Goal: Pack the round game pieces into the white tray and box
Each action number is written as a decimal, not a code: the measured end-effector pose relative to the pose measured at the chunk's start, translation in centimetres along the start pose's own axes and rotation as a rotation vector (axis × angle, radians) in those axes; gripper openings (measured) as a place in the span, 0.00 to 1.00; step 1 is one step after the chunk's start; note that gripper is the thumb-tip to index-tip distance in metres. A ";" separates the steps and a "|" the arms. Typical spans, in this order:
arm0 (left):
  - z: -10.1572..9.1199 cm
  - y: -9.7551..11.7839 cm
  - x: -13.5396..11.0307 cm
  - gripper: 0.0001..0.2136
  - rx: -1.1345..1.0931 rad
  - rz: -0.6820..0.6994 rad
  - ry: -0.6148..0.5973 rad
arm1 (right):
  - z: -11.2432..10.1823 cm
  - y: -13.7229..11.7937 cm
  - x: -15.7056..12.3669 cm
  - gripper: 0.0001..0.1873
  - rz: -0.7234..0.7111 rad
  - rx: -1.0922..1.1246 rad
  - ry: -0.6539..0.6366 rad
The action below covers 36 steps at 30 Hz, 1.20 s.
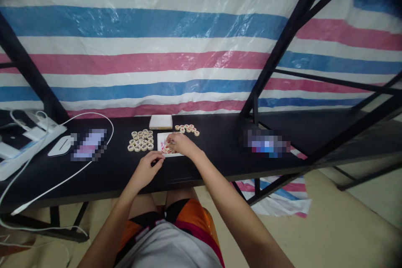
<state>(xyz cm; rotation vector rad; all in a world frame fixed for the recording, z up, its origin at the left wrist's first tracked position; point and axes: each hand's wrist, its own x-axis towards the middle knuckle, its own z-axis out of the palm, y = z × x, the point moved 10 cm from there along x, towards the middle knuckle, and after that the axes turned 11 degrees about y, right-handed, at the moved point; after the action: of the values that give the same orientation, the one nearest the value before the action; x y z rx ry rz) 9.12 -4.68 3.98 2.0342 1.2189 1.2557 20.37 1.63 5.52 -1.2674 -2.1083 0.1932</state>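
Observation:
A shallow white box (pixel 160 139) with red-marked Chinese chess pieces (pixel 168 151) in it stands near the middle of the black table. My right hand (pixel 179 142) reaches over the box from the right, its bent fingers down among the pieces; the fingertips are partly hidden. My left hand (pixel 150 167) is at the front left corner of the box, thumb and index finger brought together at its edge. To the left of the box, dark-marked Chinese chess pieces (pixel 141 140) lie in rows. Several red-marked pieces (pixel 187 129) lie behind it on the right.
Behind the box is a white lid or second tray (pixel 161 121). Two blurred-out devices lie on the table, one left (pixel 90 145), one right (pixel 266 144). White cables (pixel 63 181) and a power strip (pixel 34 144) occupy the left end. Black frame posts (pixel 276 50) slant up before striped sheeting (pixel 157 21).

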 end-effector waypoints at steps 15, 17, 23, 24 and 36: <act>0.1 -0.2 0.0 0.08 -0.021 -0.001 0.008 | 3.0 -1.5 0.6 0.04 0.020 0.027 -0.007; 0.1 -0.2 0.0 0.08 -0.022 -0.003 0.011 | 2.9 -1.6 0.6 0.04 -0.008 0.036 -0.038; 0.0 -0.2 0.0 0.08 -0.026 -0.009 0.011 | 2.2 -1.9 0.3 0.08 -0.041 0.057 -0.051; 0.0 -0.2 0.0 0.08 -0.025 -0.012 0.009 | 2.2 -2.0 0.2 0.08 -0.047 0.051 -0.046; -0.1 0.2 0.0 0.08 -0.006 0.005 0.009 | -4.4 2.1 -1.3 0.16 0.079 -0.169 0.296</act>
<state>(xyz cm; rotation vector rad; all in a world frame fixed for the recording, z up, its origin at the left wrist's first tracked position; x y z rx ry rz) 9.09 -4.82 4.19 2.0307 1.2132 1.2707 24.96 0.77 7.39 -1.3848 -1.8524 -0.1351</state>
